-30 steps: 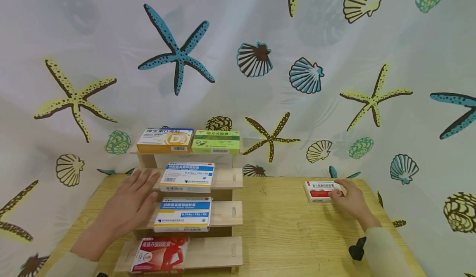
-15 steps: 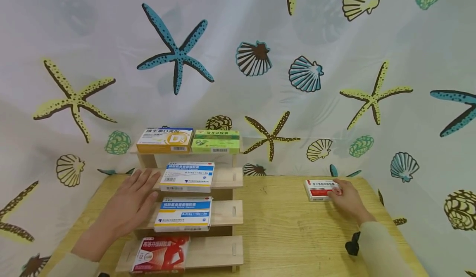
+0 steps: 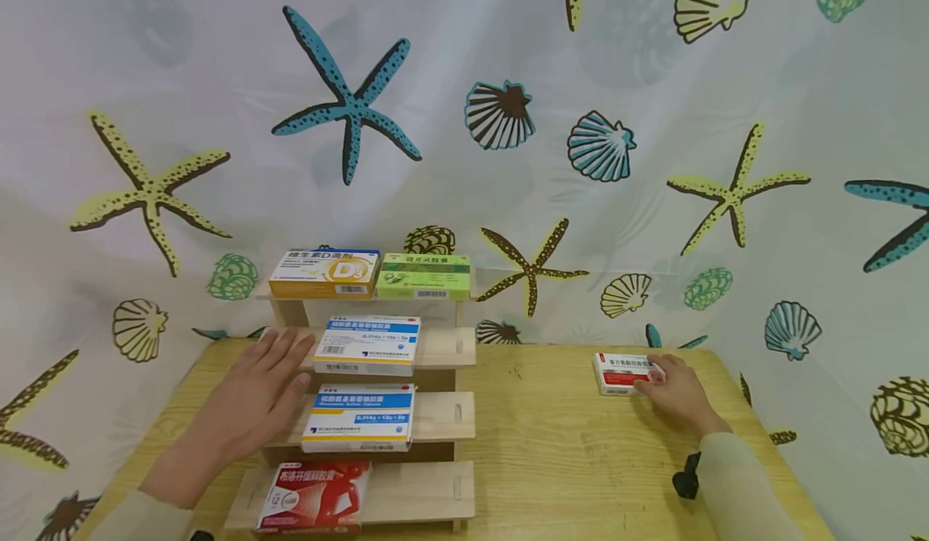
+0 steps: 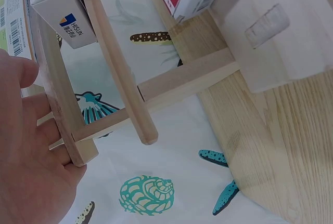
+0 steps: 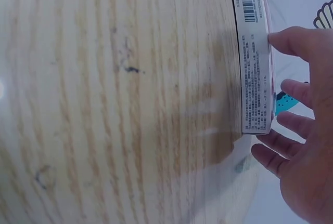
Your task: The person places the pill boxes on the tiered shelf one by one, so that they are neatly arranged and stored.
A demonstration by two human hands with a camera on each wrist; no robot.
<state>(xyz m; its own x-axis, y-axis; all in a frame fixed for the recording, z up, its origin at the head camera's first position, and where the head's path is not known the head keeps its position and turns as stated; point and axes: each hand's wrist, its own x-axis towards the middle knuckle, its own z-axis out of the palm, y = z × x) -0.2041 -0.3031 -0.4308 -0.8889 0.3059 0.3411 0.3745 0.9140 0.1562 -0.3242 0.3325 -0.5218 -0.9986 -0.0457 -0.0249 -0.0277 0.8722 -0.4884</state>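
Note:
My left hand (image 3: 250,388) lies with fingers extended over the left end of a stepped wooden rack (image 3: 446,347). In the left wrist view its fingertips are hidden behind a plank. At the right, a white and red medicine box (image 3: 617,373) lies flat on the table. My right hand (image 3: 678,392) is at its right end, thumb touching the top near edge and fingers about the far and right sides. On the rack stand an orange vitamin D box (image 3: 322,275), a green box (image 3: 423,276), two blue and white boxes, upper (image 3: 366,347) and lower (image 3: 357,420), and a red box (image 3: 312,499).
The light wooden table (image 3: 540,444) runs between the rack and the right hand. A white curtain (image 3: 435,186) with starfish and shell prints hangs close behind and at both sides. A small black piece (image 3: 685,476) sits at the right wrist.
My right hand has shifted slightly left at the box's end, with the thumb further over it. The box, the left hand and the rack stay put.

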